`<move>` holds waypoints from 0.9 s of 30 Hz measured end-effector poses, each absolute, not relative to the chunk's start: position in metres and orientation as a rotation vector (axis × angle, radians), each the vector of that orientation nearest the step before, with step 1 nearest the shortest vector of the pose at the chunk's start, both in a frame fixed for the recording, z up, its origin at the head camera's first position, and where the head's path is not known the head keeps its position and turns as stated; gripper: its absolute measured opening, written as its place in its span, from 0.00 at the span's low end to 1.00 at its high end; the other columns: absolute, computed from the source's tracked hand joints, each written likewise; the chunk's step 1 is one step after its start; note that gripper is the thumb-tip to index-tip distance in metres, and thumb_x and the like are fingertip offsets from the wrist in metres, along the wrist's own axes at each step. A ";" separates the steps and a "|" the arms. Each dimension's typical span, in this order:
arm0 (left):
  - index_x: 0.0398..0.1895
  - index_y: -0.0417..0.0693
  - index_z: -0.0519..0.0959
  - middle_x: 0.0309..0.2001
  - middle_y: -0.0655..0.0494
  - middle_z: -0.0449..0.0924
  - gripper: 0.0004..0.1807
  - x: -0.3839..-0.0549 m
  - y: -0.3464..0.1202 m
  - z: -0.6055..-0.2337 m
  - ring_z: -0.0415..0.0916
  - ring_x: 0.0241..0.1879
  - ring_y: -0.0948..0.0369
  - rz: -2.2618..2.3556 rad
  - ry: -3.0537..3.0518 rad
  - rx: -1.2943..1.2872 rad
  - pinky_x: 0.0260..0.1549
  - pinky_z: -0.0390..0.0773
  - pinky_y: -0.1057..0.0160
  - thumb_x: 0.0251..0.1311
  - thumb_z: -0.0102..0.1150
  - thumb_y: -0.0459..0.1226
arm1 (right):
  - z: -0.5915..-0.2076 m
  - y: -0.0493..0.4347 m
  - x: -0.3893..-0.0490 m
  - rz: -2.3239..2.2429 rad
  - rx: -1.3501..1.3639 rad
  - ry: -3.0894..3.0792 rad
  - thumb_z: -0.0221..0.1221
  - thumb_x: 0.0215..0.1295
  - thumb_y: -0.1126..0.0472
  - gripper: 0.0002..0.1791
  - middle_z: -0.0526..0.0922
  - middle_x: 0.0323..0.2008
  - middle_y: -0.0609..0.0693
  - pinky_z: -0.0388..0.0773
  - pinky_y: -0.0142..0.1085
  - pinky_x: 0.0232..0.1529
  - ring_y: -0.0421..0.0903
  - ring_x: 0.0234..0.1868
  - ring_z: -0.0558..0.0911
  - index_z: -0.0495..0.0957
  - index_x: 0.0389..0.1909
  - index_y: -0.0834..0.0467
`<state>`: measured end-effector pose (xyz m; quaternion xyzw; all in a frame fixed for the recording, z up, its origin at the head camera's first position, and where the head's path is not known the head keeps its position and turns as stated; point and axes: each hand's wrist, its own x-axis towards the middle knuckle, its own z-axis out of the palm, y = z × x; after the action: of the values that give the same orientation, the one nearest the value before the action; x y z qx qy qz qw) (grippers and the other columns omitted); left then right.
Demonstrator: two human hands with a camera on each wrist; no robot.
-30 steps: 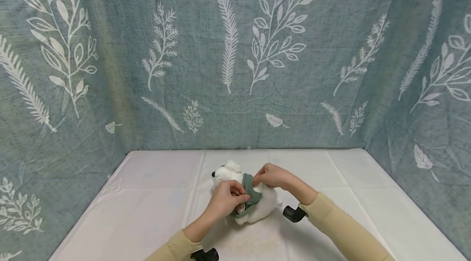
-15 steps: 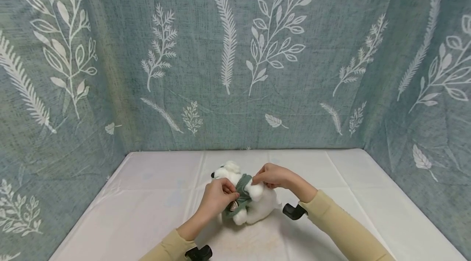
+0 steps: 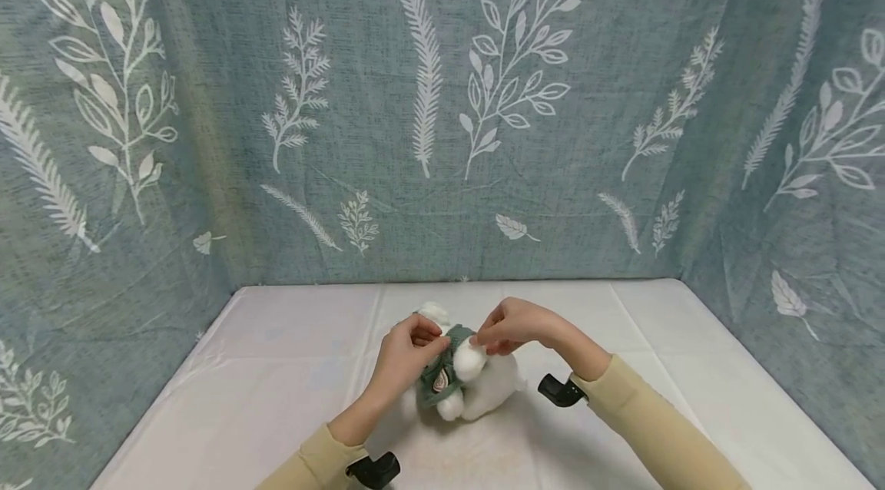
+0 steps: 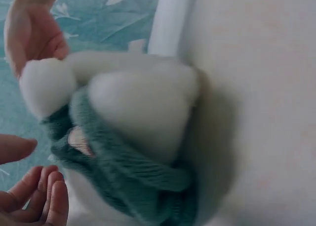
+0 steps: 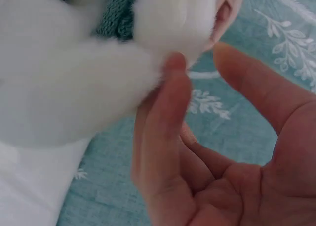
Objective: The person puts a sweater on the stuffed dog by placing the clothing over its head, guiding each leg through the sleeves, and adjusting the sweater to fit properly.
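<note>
While the left hand [image 3: 401, 359] hangs loose beside the white plush toy [image 3: 494, 386], the right hand [image 3: 522, 325], unclenched, touches its paw [image 3: 470, 361].
Counter [image 3: 622, 336] spreads around the toy, back edge [image 3: 304, 285] beyond.

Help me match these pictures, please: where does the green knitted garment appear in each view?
Head: the green knitted garment is low, near the centre.
Left wrist: the green knitted garment fills much of the lower left, reaching past the centre.
Right wrist: the green knitted garment shows at the top, left of centre.
Shared landmark: the white plush toy it is on.
</note>
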<state>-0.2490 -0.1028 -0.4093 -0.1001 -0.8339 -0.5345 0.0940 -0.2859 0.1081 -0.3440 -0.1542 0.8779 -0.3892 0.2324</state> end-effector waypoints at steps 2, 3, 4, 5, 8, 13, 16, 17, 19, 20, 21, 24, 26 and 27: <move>0.36 0.44 0.80 0.33 0.54 0.81 0.08 -0.252 -0.104 -0.405 0.77 0.33 0.62 -1.534 -2.469 -0.297 0.33 0.77 0.64 0.58 0.64 0.38 | -0.343 0.109 -0.283 -1.109 -0.430 2.395 0.64 0.58 0.57 0.12 0.86 0.26 0.51 0.82 0.35 0.34 0.40 0.27 0.83 0.85 0.35 0.62; 0.37 0.45 0.80 0.33 0.54 0.81 0.07 -0.253 -0.104 -0.404 0.77 0.33 0.62 -1.515 -2.478 -0.297 0.33 0.77 0.63 0.58 0.63 0.38 | -0.344 0.109 -0.282 -1.123 -0.433 2.391 0.64 0.58 0.57 0.12 0.86 0.27 0.53 0.83 0.36 0.35 0.42 0.28 0.85 0.84 0.36 0.62; 0.37 0.44 0.81 0.33 0.54 0.81 0.06 -0.255 -0.105 -0.403 0.77 0.32 0.62 -1.496 -2.486 -0.303 0.32 0.77 0.63 0.59 0.63 0.37 | -0.345 0.109 -0.280 -1.130 -0.437 2.386 0.64 0.58 0.57 0.12 0.86 0.27 0.54 0.83 0.36 0.35 0.43 0.28 0.85 0.84 0.35 0.63; 0.36 0.44 0.81 0.32 0.54 0.81 0.06 -0.256 -0.105 -0.403 0.77 0.32 0.62 -1.478 -2.499 -0.305 0.31 0.77 0.63 0.59 0.62 0.37 | -0.347 0.108 -0.278 -1.128 -0.445 2.385 0.64 0.58 0.57 0.12 0.86 0.26 0.54 0.83 0.36 0.35 0.44 0.29 0.86 0.84 0.34 0.63; 0.35 0.45 0.81 0.31 0.54 0.81 0.04 -0.258 -0.104 -0.403 0.76 0.29 0.63 -1.447 -2.538 -0.300 0.29 0.76 0.64 0.59 0.62 0.36 | -0.356 0.105 -0.274 -1.115 -0.460 2.386 0.65 0.58 0.53 0.14 0.86 0.25 0.54 0.83 0.37 0.35 0.46 0.30 0.86 0.84 0.31 0.62; 0.32 0.45 0.80 0.29 0.54 0.80 0.02 -0.260 -0.102 -0.403 0.75 0.28 0.63 -1.457 -2.543 -0.309 0.27 0.76 0.65 0.58 0.62 0.34 | -0.366 0.101 -0.271 -1.149 -0.426 2.401 0.66 0.56 0.49 0.16 0.85 0.21 0.51 0.83 0.39 0.34 0.45 0.27 0.86 0.83 0.26 0.60; 0.32 0.44 0.80 0.29 0.54 0.80 0.02 -0.261 -0.099 -0.404 0.75 0.27 0.64 -1.460 -2.542 -0.335 0.27 0.76 0.65 0.58 0.63 0.34 | -0.368 0.100 -0.271 -1.176 -0.388 2.415 0.67 0.54 0.52 0.14 0.84 0.19 0.50 0.83 0.39 0.33 0.44 0.24 0.85 0.81 0.23 0.59; 0.32 0.44 0.80 0.29 0.54 0.80 0.03 -0.261 -0.099 -0.404 0.76 0.27 0.64 -1.458 -2.543 -0.340 0.27 0.76 0.65 0.58 0.63 0.34 | -0.368 0.100 -0.271 -1.182 -0.378 2.416 0.67 0.54 0.53 0.13 0.83 0.19 0.50 0.83 0.38 0.32 0.43 0.24 0.84 0.81 0.22 0.60; 0.31 0.45 0.80 0.29 0.54 0.81 0.03 -0.262 -0.097 -0.404 0.76 0.28 0.64 -1.453 -2.539 -0.346 0.28 0.76 0.65 0.57 0.64 0.34 | -0.369 0.100 -0.271 -1.190 -0.355 2.418 0.68 0.53 0.55 0.12 0.83 0.19 0.49 0.82 0.37 0.32 0.42 0.22 0.83 0.80 0.22 0.59; 0.31 0.45 0.80 0.28 0.55 0.81 0.03 -0.262 -0.096 -0.404 0.76 0.28 0.64 -1.452 -2.534 -0.349 0.28 0.76 0.65 0.57 0.64 0.34 | -0.369 0.100 -0.271 -1.195 -0.344 2.418 0.68 0.53 0.56 0.11 0.83 0.19 0.49 0.82 0.36 0.31 0.41 0.22 0.82 0.80 0.22 0.59; 0.31 0.45 0.80 0.28 0.55 0.81 0.02 -0.262 -0.096 -0.404 0.76 0.28 0.64 -1.455 -2.526 -0.350 0.28 0.76 0.65 0.56 0.64 0.34 | -0.369 0.100 -0.271 -1.200 -0.335 2.418 0.67 0.53 0.56 0.11 0.82 0.20 0.48 0.82 0.35 0.31 0.40 0.21 0.81 0.80 0.23 0.59; 0.29 0.47 0.80 0.27 0.56 0.80 0.02 -0.264 -0.094 -0.405 0.76 0.27 0.64 -1.451 -2.488 -0.350 0.28 0.76 0.66 0.56 0.64 0.33 | -0.369 0.099 -0.271 -1.215 -0.305 2.415 0.67 0.52 0.57 0.10 0.81 0.20 0.48 0.82 0.34 0.31 0.39 0.21 0.80 0.81 0.25 0.60; 0.28 0.49 0.79 0.25 0.58 0.79 0.03 -0.266 -0.093 -0.407 0.75 0.26 0.65 -1.419 -2.459 -0.348 0.27 0.75 0.67 0.55 0.64 0.33 | -0.370 0.099 -0.271 -1.225 -0.288 2.409 0.67 0.52 0.57 0.10 0.81 0.21 0.47 0.82 0.33 0.30 0.39 0.21 0.80 0.82 0.25 0.60; 0.28 0.50 0.79 0.24 0.59 0.79 0.04 -0.267 -0.093 -0.408 0.74 0.25 0.66 -1.395 -2.445 -0.343 0.26 0.75 0.68 0.55 0.64 0.33 | -0.370 0.099 -0.271 -1.229 -0.278 2.405 0.67 0.52 0.57 0.09 0.81 0.21 0.47 0.81 0.33 0.30 0.39 0.21 0.79 0.82 0.25 0.60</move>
<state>-0.2672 -0.0932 -0.4082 -0.1194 -0.8522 -0.4861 0.1523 -0.2715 0.0985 -0.3702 -0.1001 0.8657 -0.4425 0.2117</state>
